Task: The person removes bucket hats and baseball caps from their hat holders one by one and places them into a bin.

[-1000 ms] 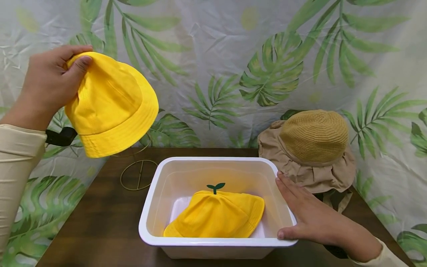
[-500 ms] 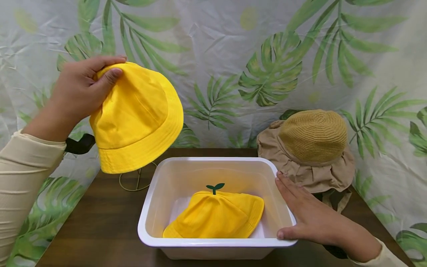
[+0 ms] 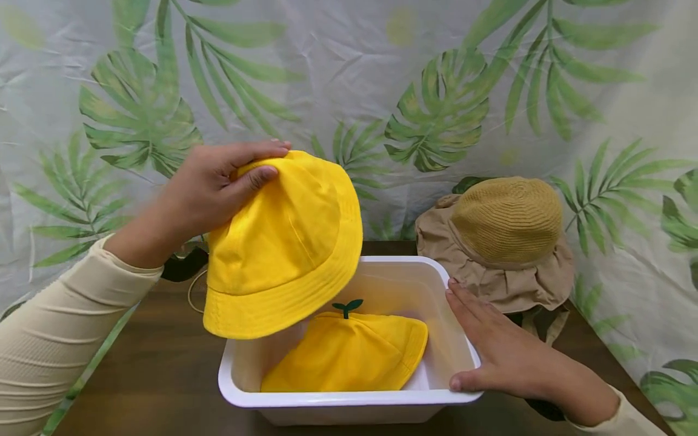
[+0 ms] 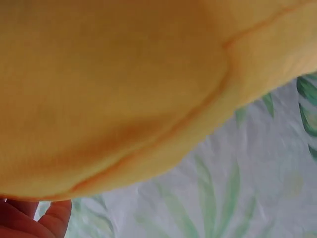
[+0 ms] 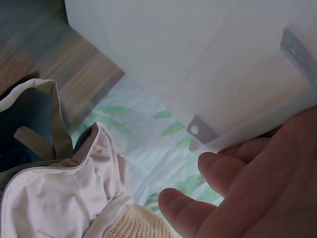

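Note:
My left hand (image 3: 215,188) pinches the crown of a yellow bucket hat (image 3: 283,242), thumb on the near side, brim hanging down. This hat hangs over the left part of a white plastic tub (image 3: 349,398), hiding its back left corner. In the left wrist view the hat's cloth (image 4: 124,89) fills most of the picture, with a few fingertips (image 4: 57,218) below. Inside the tub lies a second yellow hat (image 3: 349,357), folded flat, with a green sprout (image 3: 347,307) on top. My right hand (image 3: 512,348) rests on the tub's right rim, fingers extended and thumb at the front corner.
A tan hat (image 3: 507,224) with a knitted crown and ruffled brim stands at the back right, close to my right hand. A wire stand (image 3: 193,293) shows partly behind the held hat. Dark wood tabletop (image 3: 147,363) surrounds the tub; a leaf-print cloth (image 3: 349,79) hangs behind.
My left hand has carried the yellow bucket hat rightward and down, from the upper left to over the tub's left side. My right hand has stayed on the rim.

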`<state>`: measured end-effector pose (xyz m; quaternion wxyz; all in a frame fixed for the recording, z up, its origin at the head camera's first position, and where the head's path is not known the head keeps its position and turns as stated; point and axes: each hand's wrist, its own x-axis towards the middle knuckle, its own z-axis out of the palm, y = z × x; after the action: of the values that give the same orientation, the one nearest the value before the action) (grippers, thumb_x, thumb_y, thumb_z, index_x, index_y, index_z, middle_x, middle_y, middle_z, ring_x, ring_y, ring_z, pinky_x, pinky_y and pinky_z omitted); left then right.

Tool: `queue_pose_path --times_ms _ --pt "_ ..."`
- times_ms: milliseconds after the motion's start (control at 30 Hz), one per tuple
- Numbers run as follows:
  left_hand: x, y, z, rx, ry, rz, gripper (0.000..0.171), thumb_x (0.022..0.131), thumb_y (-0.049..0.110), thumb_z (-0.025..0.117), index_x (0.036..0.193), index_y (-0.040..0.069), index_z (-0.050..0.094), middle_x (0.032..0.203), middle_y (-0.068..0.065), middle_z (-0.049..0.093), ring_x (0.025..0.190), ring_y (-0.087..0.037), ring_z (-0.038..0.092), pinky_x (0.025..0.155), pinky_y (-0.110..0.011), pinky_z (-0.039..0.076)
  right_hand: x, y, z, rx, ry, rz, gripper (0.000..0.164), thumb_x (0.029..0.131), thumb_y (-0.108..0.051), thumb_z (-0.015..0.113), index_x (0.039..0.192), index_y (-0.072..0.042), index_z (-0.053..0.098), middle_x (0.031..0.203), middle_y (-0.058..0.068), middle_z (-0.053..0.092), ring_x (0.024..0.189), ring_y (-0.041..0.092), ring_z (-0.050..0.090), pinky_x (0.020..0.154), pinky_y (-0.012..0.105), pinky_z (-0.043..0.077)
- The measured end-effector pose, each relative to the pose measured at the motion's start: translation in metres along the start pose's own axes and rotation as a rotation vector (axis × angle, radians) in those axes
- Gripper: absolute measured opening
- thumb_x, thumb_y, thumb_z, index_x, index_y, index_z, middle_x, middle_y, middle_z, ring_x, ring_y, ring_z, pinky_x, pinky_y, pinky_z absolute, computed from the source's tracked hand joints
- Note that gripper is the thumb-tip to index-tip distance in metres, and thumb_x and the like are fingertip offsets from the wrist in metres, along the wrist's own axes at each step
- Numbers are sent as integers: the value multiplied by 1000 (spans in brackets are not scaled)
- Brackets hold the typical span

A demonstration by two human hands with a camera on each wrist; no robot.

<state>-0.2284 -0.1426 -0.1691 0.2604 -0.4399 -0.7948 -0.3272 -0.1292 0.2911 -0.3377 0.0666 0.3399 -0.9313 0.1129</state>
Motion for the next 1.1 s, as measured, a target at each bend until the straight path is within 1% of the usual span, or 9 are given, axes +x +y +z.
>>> queue_pose_path --times_ms 67,133,200,267,367,533,733,867,1100 --pt "1 1 9 -45 -25 46 35 91 -2 66 125 7 70 127 -2 67 124 -13 58 103 -27 43 0 0 0 1 -1 7 121 75 -67 72 159 -3 14 164 17 10 149 26 16 110 10 -3" --pt "1 1 18 -95 -48 113 34 92 0 66 125 3 69 128 -5 66 125 -17 57 105 -31 43 0 1 1 2 -2 13 121 74 -66 73 159 -3 14 164 17 11 148 29 19 110 10 -4" --pt "1 -1 26 -152 -72 194 30 94 7 64 123 -1 68 129 -10 65 126 -25 57 106 -35 43 0 0 2 6 -8 25 121 74 -65 74 159 -4 13 165 16 10 147 31 21 110 10 -4" --pt "0 -1 34 -206 -99 276 32 97 16 61 121 -5 67 128 -15 65 127 -31 55 106 -38 42 0 0 2 8 -13 35 121 74 -65 74 159 -5 13 165 14 10 146 33 22 110 10 -4" --pt "-2 -2 46 -262 -151 343 41 101 29 55 122 -4 66 128 -17 65 130 -33 52 107 -40 41 -1 0 2 10 -19 46 120 74 -65 74 160 -7 13 165 13 9 146 34 24 109 9 -4" --pt "-4 2 66 -283 -243 376 38 102 28 54 126 0 65 132 -13 63 134 -29 49 110 -44 37 -1 1 2 2 -15 37 120 74 -66 73 160 -6 13 165 13 9 146 32 23 109 9 -4" --pt "-10 8 83 -289 -336 411 32 99 17 61 127 1 64 135 -11 61 135 -29 48 112 -44 35 -1 2 4 9 -16 18 120 75 -67 72 159 -4 13 165 15 9 147 32 22 110 9 -3" --pt "-14 10 93 -307 -398 422 34 95 9 66 128 0 64 135 -12 61 135 -28 47 112 -44 35 -1 2 4 5 -20 25 120 75 -67 72 159 -5 12 165 15 9 147 32 22 109 8 -3" --pt "-20 14 111 -251 -514 432 34 95 14 66 128 5 65 133 -4 63 135 -24 47 113 -41 34 0 2 2 6 -7 6 121 75 -67 72 159 -3 12 165 17 10 147 30 22 111 9 -2"
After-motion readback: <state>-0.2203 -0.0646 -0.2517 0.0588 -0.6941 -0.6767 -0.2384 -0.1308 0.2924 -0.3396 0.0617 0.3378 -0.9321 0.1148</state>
